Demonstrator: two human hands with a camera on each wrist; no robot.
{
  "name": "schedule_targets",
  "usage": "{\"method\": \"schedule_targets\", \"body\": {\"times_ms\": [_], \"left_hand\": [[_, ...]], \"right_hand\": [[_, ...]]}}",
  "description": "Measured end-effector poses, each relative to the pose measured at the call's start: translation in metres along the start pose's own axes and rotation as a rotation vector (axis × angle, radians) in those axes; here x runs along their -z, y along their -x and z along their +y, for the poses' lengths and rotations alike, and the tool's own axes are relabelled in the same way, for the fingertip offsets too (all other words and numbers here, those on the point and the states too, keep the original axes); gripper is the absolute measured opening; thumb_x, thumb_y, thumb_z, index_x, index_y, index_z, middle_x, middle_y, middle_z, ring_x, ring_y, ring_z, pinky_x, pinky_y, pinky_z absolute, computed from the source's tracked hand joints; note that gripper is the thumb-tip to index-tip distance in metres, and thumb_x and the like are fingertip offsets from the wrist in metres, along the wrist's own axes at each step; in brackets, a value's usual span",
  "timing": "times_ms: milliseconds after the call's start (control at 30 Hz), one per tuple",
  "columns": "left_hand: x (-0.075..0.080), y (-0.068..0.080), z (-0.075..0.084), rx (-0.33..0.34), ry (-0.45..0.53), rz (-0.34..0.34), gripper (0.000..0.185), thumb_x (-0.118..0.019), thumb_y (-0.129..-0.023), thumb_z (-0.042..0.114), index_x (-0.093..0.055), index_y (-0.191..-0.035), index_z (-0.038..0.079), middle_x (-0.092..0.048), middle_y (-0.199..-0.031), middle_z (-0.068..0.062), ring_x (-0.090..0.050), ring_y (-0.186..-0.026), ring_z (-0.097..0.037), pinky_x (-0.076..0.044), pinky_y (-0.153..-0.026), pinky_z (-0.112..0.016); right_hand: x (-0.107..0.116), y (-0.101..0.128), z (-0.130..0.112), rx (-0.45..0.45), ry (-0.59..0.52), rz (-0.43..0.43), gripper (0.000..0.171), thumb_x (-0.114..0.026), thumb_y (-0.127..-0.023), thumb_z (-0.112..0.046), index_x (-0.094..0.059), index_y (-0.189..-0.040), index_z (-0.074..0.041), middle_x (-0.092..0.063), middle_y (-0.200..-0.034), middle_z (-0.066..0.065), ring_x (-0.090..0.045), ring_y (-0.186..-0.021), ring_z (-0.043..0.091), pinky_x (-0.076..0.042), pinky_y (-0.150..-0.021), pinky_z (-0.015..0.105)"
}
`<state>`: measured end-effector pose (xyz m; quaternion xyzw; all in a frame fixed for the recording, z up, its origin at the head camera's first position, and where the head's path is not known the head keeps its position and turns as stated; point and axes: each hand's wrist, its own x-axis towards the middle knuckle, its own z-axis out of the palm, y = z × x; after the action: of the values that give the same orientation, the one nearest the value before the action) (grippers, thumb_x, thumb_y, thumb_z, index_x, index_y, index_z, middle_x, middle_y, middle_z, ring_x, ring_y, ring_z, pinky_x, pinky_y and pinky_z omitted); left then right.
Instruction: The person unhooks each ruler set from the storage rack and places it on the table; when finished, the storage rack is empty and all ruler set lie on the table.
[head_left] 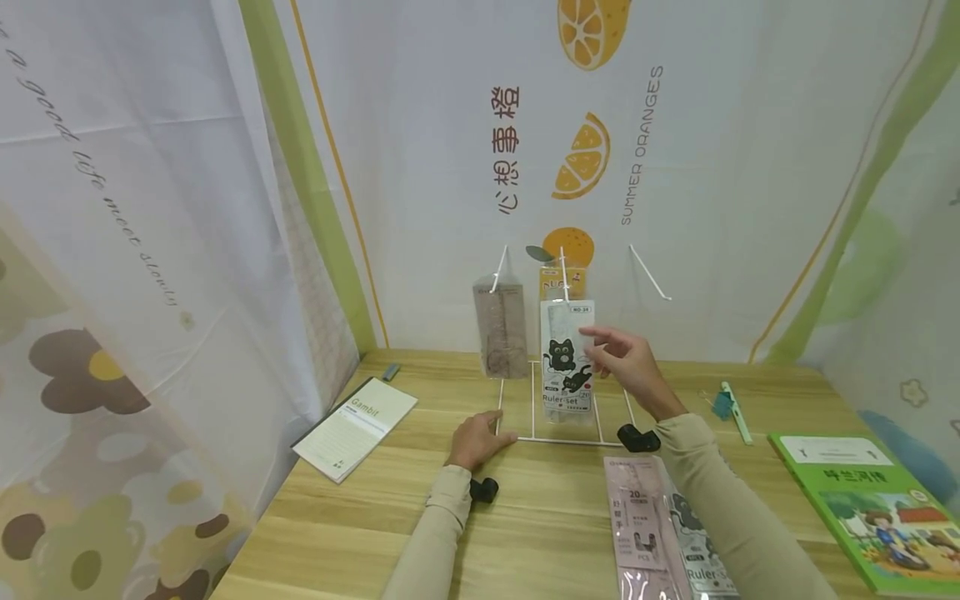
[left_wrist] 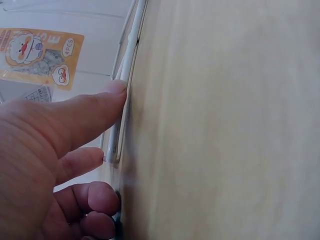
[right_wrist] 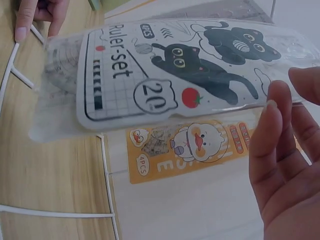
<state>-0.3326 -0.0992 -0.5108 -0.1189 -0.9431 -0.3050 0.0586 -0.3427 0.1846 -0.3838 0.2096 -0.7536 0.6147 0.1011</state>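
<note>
A white wire display rack stands on the table with three hooks. From its middle hook hangs a clear packet, a ruler set printed with black cats. My right hand is at the packet's right edge; in the right wrist view its bent fingers and thumb lie beside the packet without a visible pinch. Behind it hangs an orange duck-printed packet. A pinkish packet hangs from the left hook. My left hand rests at the rack base's front left corner, its thumb pressing the wire.
Near my right forearm lie a pink ruler packet and another cat ruler set. A green book is at right, with a light green pen beyond. At left lie a notebook and a small blue item.
</note>
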Motion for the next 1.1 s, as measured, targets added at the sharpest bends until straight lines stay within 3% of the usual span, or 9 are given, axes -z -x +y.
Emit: {"method": "schedule_targets", "body": {"times_ms": [267,600,767,1100], "left_hand": [[-0.001,0.002,0.001,0.018,0.031,-0.011,0.057,-0.079,-0.086,0.035,-0.066,-0.130,0.001,-0.067,-0.129,-0.020,-0.065,-0.116,-0.041,-0.053,-0.094,-0.054],[-0.002,-0.001,-0.002,0.017,0.016,-0.018,0.060,-0.079,-0.086,0.038,-0.065,-0.132,0.003,-0.067,-0.130,-0.020,-0.065,-0.117,-0.041,-0.053,-0.096,-0.053],[-0.001,-0.002,-0.001,0.024,0.012,-0.019,0.060,-0.079,-0.086,0.039,-0.065,-0.132,0.004,-0.067,-0.130,-0.019,-0.065,-0.117,-0.040,-0.053,-0.095,-0.052],[0.001,-0.007,-0.001,0.047,0.022,-0.027,0.059,-0.080,-0.085,0.037,-0.065,-0.133,0.005,-0.067,-0.129,-0.019,-0.064,-0.118,-0.040,-0.052,-0.096,-0.052]], "right_hand": [[-0.004,0.010,-0.001,0.009,-0.007,0.008,0.033,-0.069,-0.095,-0.006,-0.064,-0.125,0.006,-0.063,-0.088,0.002,-0.062,-0.067,0.022,-0.054,-0.058,0.024],[-0.005,0.024,-0.002,0.078,0.054,0.024,0.028,-0.069,-0.094,-0.002,-0.067,-0.120,0.007,-0.064,-0.083,0.003,-0.061,-0.065,0.014,-0.052,-0.055,0.023],[-0.003,0.027,-0.008,0.099,0.076,0.009,0.028,-0.068,-0.094,-0.001,-0.067,-0.121,0.006,-0.064,-0.085,0.006,-0.062,-0.065,0.019,-0.052,-0.055,0.024],[-0.003,0.028,-0.023,0.131,0.077,0.023,0.028,-0.069,-0.093,0.000,-0.067,-0.120,0.008,-0.064,-0.081,-0.002,-0.060,-0.063,0.020,-0.051,-0.054,0.023]]}}
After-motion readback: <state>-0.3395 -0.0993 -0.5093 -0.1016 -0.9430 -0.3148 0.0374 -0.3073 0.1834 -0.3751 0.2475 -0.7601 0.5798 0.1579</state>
